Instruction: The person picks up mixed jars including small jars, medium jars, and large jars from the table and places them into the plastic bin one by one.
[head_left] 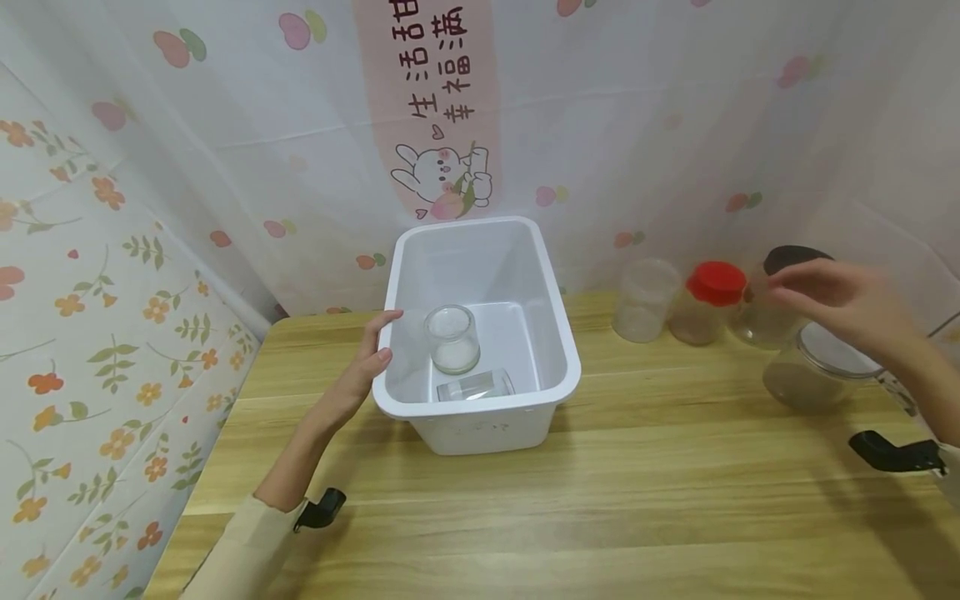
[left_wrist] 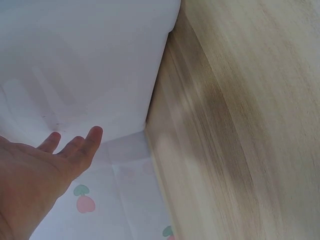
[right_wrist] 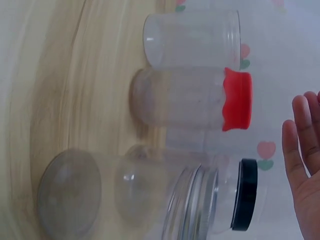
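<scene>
My left hand [head_left: 360,371] rests at the left rim of a white plastic basin [head_left: 567,375], with thumb and index fingertip on the edge. In the left wrist view its other fingers [left_wrist: 90,145] stretch out beside the basin's outer wall. Inside the basin are an upright glass jar [head_left: 453,350] and a clear glass container [head_left: 476,386] on its side. My right hand [head_left: 855,304] is in the air over several clear jars, holding nothing. Nearest to it are a jar with a black lid [right_wrist: 247,195] and a wide jar with a silvery lid [head_left: 836,350].
Left of those jars stand a red-lidded clear jar [head_left: 701,312] and a clear container [head_left: 645,304]. All rest on a wood-grain table [head_left: 637,500]. A patterned curtain [head_left: 637,125] hangs behind, and a floral cloth [head_left: 112,333] lines the left side.
</scene>
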